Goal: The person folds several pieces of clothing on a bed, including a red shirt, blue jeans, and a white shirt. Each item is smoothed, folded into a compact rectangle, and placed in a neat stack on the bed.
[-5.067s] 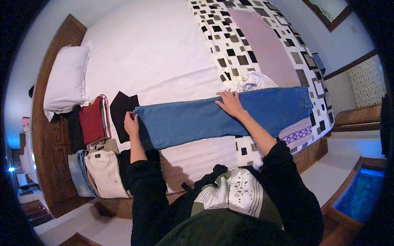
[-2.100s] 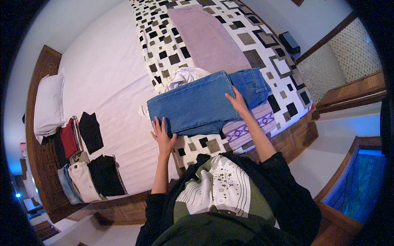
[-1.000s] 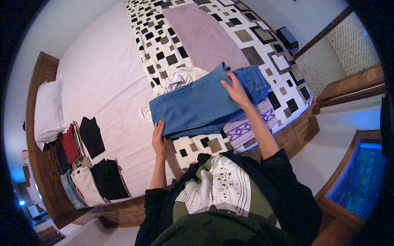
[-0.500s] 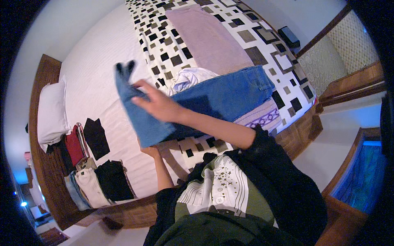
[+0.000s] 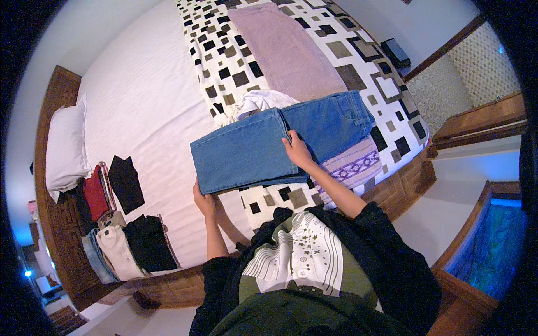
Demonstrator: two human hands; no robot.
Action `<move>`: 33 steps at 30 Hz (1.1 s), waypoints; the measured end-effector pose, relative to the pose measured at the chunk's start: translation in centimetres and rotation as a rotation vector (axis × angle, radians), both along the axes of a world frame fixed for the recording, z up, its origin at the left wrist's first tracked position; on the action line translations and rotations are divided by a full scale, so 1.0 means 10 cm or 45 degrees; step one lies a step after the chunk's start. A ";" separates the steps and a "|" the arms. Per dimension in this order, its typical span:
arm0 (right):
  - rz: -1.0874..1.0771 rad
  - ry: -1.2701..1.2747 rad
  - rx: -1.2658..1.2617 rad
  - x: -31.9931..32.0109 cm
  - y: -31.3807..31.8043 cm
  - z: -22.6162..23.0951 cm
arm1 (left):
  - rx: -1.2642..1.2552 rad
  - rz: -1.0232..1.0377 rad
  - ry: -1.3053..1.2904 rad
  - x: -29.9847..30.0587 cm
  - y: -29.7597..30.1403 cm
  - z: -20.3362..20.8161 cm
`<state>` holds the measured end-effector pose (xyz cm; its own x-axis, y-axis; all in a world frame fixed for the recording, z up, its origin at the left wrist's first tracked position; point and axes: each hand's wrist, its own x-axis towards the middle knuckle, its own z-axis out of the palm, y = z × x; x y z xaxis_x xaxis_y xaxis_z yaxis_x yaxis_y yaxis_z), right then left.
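Folded blue denim jeans (image 5: 241, 151) lie left-to-right on the white-sheeted bed (image 5: 140, 95), left hand (image 5: 204, 203) at the fold's near corner, right hand (image 5: 298, 153) at the hem; I cannot tell whether either pinches.

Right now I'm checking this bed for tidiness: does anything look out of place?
Yes, the white cloth: it lies bunched up at the far edge of the jeans, while the cream top lies folded. I see no spill or damage.
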<state>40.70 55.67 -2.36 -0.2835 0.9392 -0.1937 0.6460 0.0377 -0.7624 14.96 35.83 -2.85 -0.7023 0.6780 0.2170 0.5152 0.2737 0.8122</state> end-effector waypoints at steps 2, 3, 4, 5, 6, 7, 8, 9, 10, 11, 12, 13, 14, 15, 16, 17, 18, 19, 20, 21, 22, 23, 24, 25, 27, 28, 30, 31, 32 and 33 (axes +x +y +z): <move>-0.016 -0.100 -0.103 -0.02 -0.04 0.26 | 0.062 -0.067 0.014 0.00 -0.01 0.01; -0.011 -0.115 -0.092 0.02 -0.06 0.17 | 0.017 -0.046 -0.001 0.03 0.02 0.03; -0.006 -0.134 -0.085 0.07 -0.06 0.06 | -0.031 -0.026 -0.019 0.05 0.06 0.07; -0.003 -0.153 -0.077 0.13 -0.06 -0.05 | -0.080 -0.006 -0.037 0.07 0.09 0.09; 0.034 -0.098 -0.051 0.17 -0.08 -0.02 | -0.126 0.025 -0.111 0.05 0.08 0.08; 0.069 -0.043 -0.025 0.21 -0.11 0.01 | -0.173 0.057 -0.185 0.02 0.05 0.08; 0.105 0.011 0.001 0.24 -0.12 0.04 | -0.220 0.088 -0.259 -0.02 0.03 0.07; 0.120 0.069 -0.004 0.28 -0.11 0.01 | -0.197 0.150 -0.259 -0.03 -0.01 0.03; 0.137 0.126 -0.010 0.31 -0.08 -0.02 | -0.175 0.213 -0.259 -0.04 -0.04 -0.02; 0.154 0.183 -0.015 0.33 -0.06 -0.06 | -0.152 0.276 -0.258 -0.05 -0.07 -0.08; 0.147 0.134 -0.021 0.32 -0.03 -0.07 | -0.171 0.158 -0.019 0.02 -0.03 0.00; 0.142 0.089 -0.027 0.26 -0.01 -0.06 | -0.185 0.041 0.222 0.14 0.04 0.19; 0.138 0.043 -0.034 0.20 -0.01 -0.06 | -0.196 -0.076 0.463 0.19 0.09 0.29; 0.104 0.002 -0.029 0.12 -0.03 -0.05 | -0.262 -0.175 0.572 0.18 0.11 0.31; 0.069 -0.040 -0.024 0.03 -0.07 -0.05 | -0.328 -0.274 0.681 0.16 0.13 0.33; 0.032 -0.082 -0.019 -0.04 -0.09 -0.04 | -0.394 -0.376 0.788 0.13 0.14 0.35; 0.062 -0.032 -0.143 -0.07 -0.08 -0.02 | -0.376 -0.337 0.710 0.11 0.14 0.33; 0.063 -0.013 -0.068 -0.10 -0.08 -0.03 | -0.404 -0.346 0.681 0.10 0.12 0.28; 0.062 0.006 0.008 -0.13 -0.10 -0.05 | -0.432 -0.356 0.652 0.09 0.10 0.23; 0.065 0.023 0.081 -0.15 -0.13 -0.02 | -0.463 -0.364 0.620 0.07 0.08 0.18; 0.091 -0.007 0.169 -0.11 -0.14 0.02 | -0.497 -0.374 0.603 0.04 0.08 0.14; 0.064 0.081 0.113 -0.02 -0.10 0.07 | -0.611 -0.392 0.615 0.00 0.05 0.12; 0.043 0.162 0.060 0.13 -0.03 0.15 | -0.721 -0.405 0.619 -0.02 0.03 0.14; 0.023 0.242 0.010 0.30 0.08 0.25 | -0.829 -0.416 0.622 -0.02 0.04 0.17; -0.176 -0.280 0.856 0.80 0.31 0.49 | -0.882 -0.468 0.561 0.06 0.03 0.37; -0.350 -0.349 0.774 1.10 0.45 0.56 | -0.907 -0.507 0.526 0.14 0.04 0.45; -0.766 -0.655 0.700 1.61 0.64 0.46 | -0.701 -0.696 0.464 0.41 0.22 0.55; -0.925 -0.861 0.755 1.84 0.73 0.31 | -0.590 -0.789 0.431 0.57 0.35 0.56; -0.895 -0.555 0.460 2.06 0.83 0.16 | -0.526 -0.863 0.414 0.77 0.49 0.59; -0.856 -0.258 0.170 2.30 0.92 0.03 | -0.452 -0.943 0.396 0.99 0.63 0.59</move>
